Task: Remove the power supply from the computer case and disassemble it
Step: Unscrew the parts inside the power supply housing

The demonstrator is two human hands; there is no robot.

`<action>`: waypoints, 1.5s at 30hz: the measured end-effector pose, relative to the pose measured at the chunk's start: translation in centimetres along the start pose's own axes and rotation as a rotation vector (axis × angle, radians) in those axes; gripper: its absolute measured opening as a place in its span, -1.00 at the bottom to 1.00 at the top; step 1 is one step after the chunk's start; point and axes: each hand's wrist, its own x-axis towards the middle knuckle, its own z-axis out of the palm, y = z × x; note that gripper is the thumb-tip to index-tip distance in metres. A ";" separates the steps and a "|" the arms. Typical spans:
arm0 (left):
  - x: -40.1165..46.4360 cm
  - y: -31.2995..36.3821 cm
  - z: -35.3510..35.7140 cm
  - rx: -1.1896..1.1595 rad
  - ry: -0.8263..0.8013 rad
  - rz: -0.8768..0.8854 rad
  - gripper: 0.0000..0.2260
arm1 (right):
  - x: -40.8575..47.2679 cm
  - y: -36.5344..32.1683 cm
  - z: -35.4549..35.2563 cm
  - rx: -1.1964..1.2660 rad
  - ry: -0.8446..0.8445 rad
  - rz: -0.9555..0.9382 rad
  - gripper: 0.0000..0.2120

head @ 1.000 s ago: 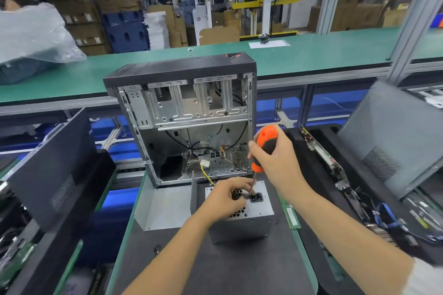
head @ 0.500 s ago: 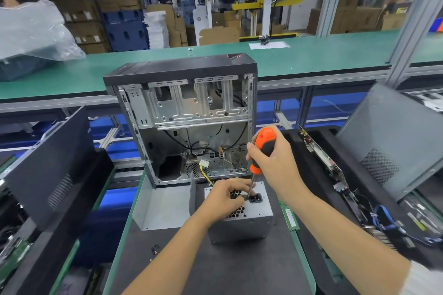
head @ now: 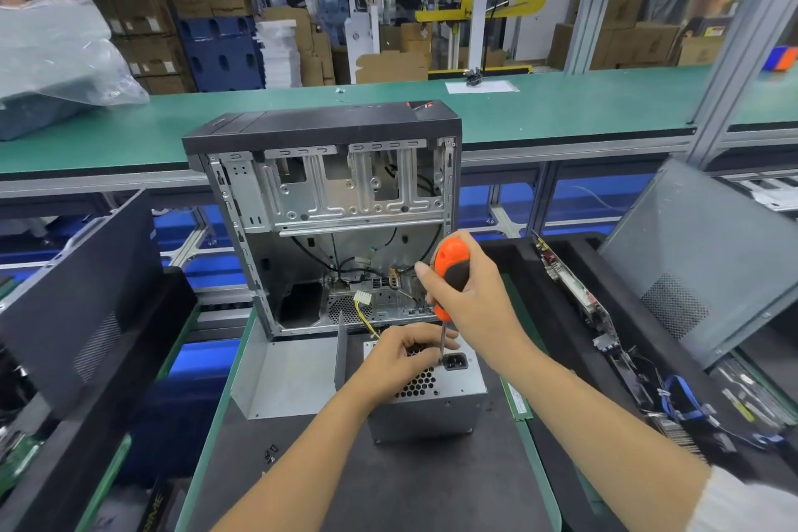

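PSU (head: pixel 425 397) sits on the dark mat (head: pixel 388 484), out of the computer case (head: pixel 328 220), w/ its honeycomb grille and power socket (head: pixel 455 361) facing up. Right hand (head: pixel 470 298) is wrapped round the orange/black screwdriver (head: pixel 449 276), fingers curled tight on the handle, thumb up along it; the shaft drops straight down from under those fingers to the PSU top, tip just left of the socket. Left hand (head: pixel 403 352) rests on the grille, fingers curled w/ tips by the shaft; whether they pinch it or only touch, can't tell. The open case stands upright just beyond both hands. A white connector on yellow wires (head: pixel 362 298) hangs near the case floor, beyond the left fingers. Loose grey panel (head: pixel 285 376) lies left of the left hand. Small screws (head: pixel 270 451) lie on the mat, nearer the person than the left fingers.
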 end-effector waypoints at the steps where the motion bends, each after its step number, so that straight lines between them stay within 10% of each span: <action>1: -0.1 0.1 0.0 -0.050 0.004 0.003 -0.81 | 0.1 -0.2 0.2 0.018 0.004 0.005 -0.71; 12: 0.2 -0.4 -0.1 -0.048 0.095 0.028 -0.86 | 0.9 -0.6 -0.7 -0.336 0.025 0.011 -0.69; 22: 0.6 -0.8 0.0 -0.073 0.150 -0.005 -0.86 | 0.1 -1.7 -0.6 -0.095 0.001 0.071 -0.95; 28: 0.7 -0.4 0.2 -0.029 0.177 0.010 -0.82 | 1.0 -1.9 -0.6 -0.445 0.119 -0.007 -0.67; 45: 1.2 -0.6 1.2 -0.374 0.158 0.041 -0.88 | 2.0 -1.4 -2.6 -0.377 0.058 -0.203 -0.75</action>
